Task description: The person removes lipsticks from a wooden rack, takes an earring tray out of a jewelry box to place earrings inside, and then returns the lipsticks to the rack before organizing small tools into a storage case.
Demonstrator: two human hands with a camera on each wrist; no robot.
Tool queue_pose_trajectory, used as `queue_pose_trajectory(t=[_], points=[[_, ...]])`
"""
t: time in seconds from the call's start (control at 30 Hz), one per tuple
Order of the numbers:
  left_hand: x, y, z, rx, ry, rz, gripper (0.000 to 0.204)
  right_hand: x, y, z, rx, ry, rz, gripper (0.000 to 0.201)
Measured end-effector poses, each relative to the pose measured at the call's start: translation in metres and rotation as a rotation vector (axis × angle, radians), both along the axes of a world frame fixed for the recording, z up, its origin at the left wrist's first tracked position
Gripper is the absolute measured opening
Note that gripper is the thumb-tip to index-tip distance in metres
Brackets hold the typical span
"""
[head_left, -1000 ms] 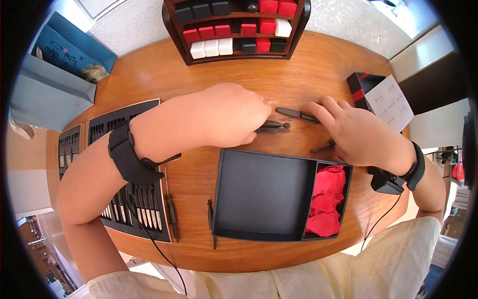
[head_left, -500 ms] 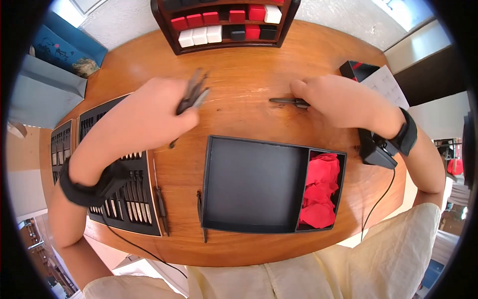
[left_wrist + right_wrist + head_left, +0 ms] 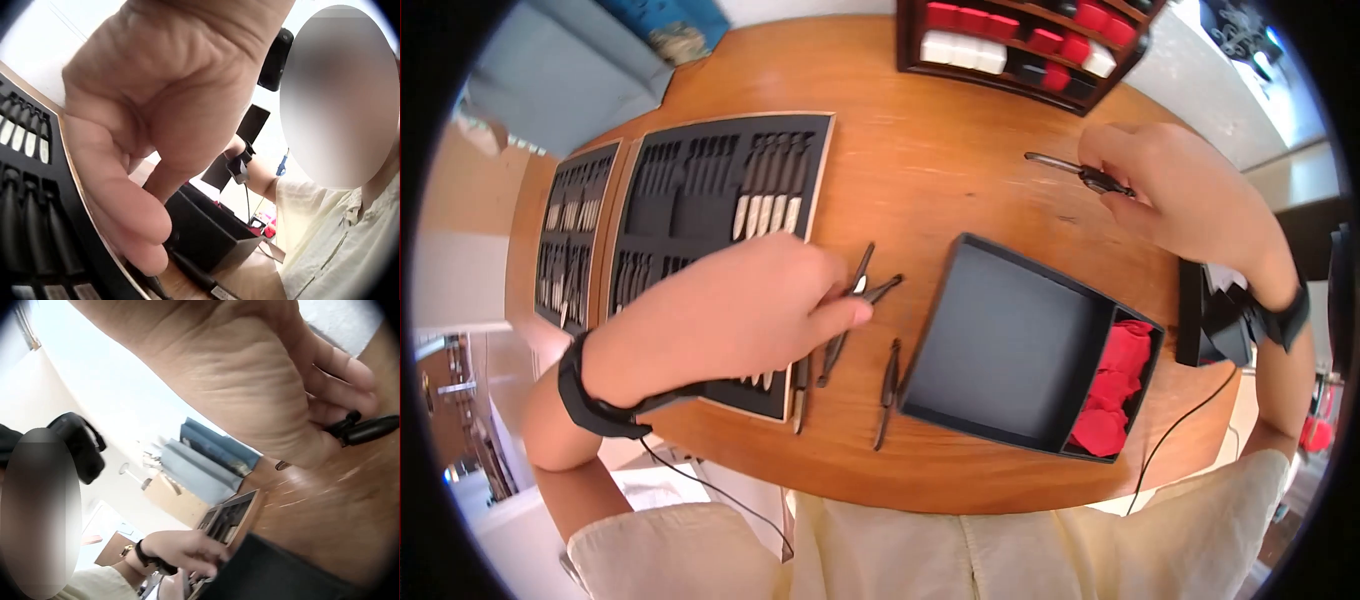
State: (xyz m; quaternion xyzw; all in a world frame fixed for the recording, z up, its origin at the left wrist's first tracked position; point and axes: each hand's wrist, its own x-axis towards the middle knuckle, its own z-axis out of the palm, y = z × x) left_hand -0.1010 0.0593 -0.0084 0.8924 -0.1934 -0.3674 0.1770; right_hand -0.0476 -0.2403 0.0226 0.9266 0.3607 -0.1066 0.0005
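The left hand [image 3: 730, 310] has its grip pinching dark utensils [image 3: 884, 289] between 1 tray [image 3: 705, 200] and 1 box [image 3: 1000, 350]; the right hand [image 3: 1190, 190] grips black utensils [image 3: 1106, 182].

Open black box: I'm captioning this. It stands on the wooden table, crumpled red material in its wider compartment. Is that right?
Not quite: the crumpled red material lies in the narrower compartment, as the head view shows. The open black box does stand on the wooden table.

Bright daylight enters at the head view's upper corners; its rounded edges bend into black. Both wrist views look washed-out and soft.
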Motion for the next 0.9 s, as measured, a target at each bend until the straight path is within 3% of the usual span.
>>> queue_pose_trajectory(t=[0.07,0.17,0.23,0.33,0.43,0.67,0.9], points=[[0.002,0.002,0.009,0.026,0.057,0.061,0.027,-0.013,0.014,0.001,0.223,-0.241,0.17,0.023],[0.002,0.008,0.015,-0.139,-0.119,0.092,0.021,-0.039,0.058,0.012,0.23,-0.296,0.273,0.021],[0.005,0.018,0.011,-0.103,-0.18,0.044,0.02,-0.047,0.083,0.0,0.287,-0.546,0.638,0.019],[0.002,0.028,0.003,-0.071,-0.28,0.01,0.018,-0.064,0.108,-0.019,0.088,-0.404,0.722,0.017],[0.001,0.034,-0.002,-0.053,-0.292,-0.024,0.016,-0.061,0.126,-0.042,0.073,-0.405,0.813,0.015],[-0.023,0.05,-0.006,-0.105,-0.458,-0.078,0.017,-0.068,0.11,-0.042,0.094,-0.246,0.747,0.022],[-0.014,0.054,-0.01,-0.132,-0.438,-0.126,0.017,-0.084,0.08,-0.034,0.029,-0.152,0.6,0.052]])
